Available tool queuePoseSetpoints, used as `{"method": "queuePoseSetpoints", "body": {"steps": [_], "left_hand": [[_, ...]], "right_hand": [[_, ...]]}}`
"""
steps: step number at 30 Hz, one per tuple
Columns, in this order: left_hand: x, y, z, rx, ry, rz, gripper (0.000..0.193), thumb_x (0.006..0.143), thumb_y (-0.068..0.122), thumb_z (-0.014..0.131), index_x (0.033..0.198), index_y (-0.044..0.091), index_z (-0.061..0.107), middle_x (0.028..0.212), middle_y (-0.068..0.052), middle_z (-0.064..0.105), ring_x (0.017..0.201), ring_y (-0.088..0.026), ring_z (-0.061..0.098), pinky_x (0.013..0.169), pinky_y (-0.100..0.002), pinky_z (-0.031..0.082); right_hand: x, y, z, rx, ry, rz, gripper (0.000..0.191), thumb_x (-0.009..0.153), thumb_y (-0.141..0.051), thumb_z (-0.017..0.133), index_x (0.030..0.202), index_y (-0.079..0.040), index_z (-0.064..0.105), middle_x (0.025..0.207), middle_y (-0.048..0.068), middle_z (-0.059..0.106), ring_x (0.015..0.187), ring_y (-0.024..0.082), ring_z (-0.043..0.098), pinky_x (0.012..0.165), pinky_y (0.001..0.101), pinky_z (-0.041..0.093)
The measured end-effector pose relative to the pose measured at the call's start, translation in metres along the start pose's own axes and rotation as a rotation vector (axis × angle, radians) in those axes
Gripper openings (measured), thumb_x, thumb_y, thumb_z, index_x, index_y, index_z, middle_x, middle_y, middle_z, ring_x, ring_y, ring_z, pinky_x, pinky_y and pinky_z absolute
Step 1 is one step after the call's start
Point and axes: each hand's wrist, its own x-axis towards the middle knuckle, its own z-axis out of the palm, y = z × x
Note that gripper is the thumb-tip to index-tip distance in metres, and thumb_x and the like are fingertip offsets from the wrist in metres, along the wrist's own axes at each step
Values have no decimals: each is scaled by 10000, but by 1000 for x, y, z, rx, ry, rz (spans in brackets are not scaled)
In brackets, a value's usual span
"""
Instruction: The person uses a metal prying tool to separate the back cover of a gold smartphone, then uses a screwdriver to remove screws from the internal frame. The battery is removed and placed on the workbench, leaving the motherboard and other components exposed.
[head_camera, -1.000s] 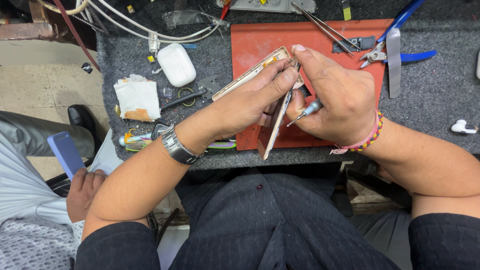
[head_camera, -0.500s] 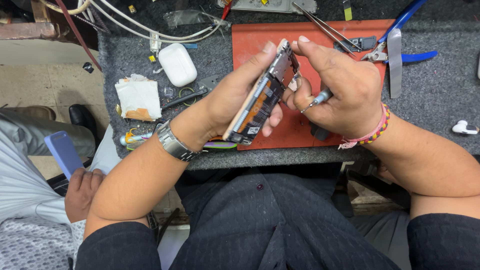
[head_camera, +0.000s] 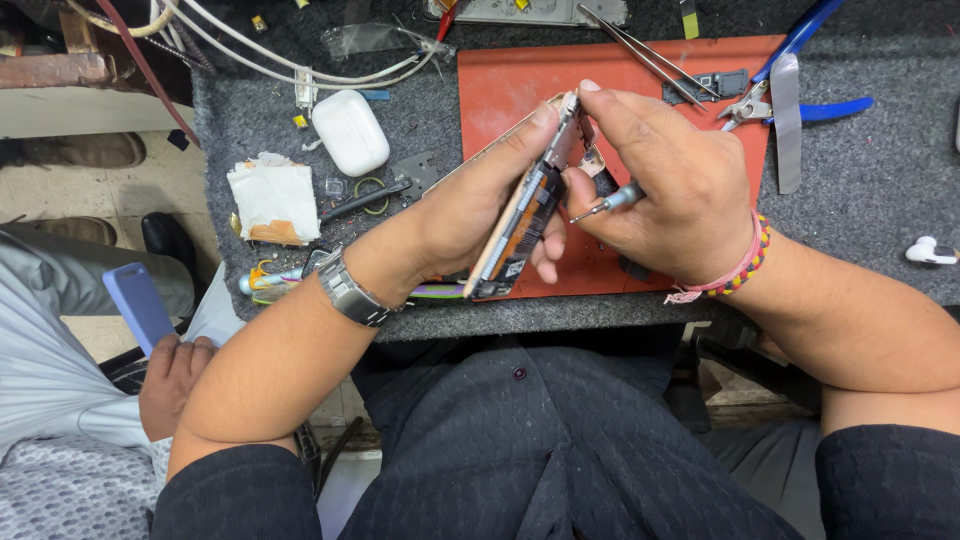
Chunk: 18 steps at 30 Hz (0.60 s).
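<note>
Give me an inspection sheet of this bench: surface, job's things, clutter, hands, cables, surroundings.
Surface: grey felt bench with an orange mat.
Job's things: opened phone, tilted on edge above the mat; small screwdriver.
Clutter: tweezers, blue pliers, white earbud case, taped pad, single earbud.
Hands: left hand grips the phone; right hand holds the screwdriver, thumb and forefinger on the phone's top.
Cables: white cables across the bench's far left.
Surroundings: another person's hand holding a blue phone, lower left.
</note>
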Motion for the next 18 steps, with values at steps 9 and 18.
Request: {"method": "queuePoseSetpoints", "body": {"steps": [9, 18], "left_hand": [[4, -10, -4, 82, -53, 27, 721, 1017, 710, 408, 1030, 23, 625, 901, -65, 617, 745, -145, 686, 678, -383, 676], [3, -9, -2, 106, -2, -7, 670, 974, 670, 426, 1054, 39, 639, 886, -51, 644, 720, -148, 693, 643, -359, 664]], "right_hand": [[-4, -4, 3, -53, 26, 18, 558, 936, -101, 822, 1412, 33, 563, 1223, 174, 708, 985, 274, 748, 774, 324, 601], [-1, -9, 4, -76, 12, 0, 603, 885, -67, 791, 1423, 71, 556, 1235, 184, 709, 933, 262, 747, 751, 335, 591]]}}
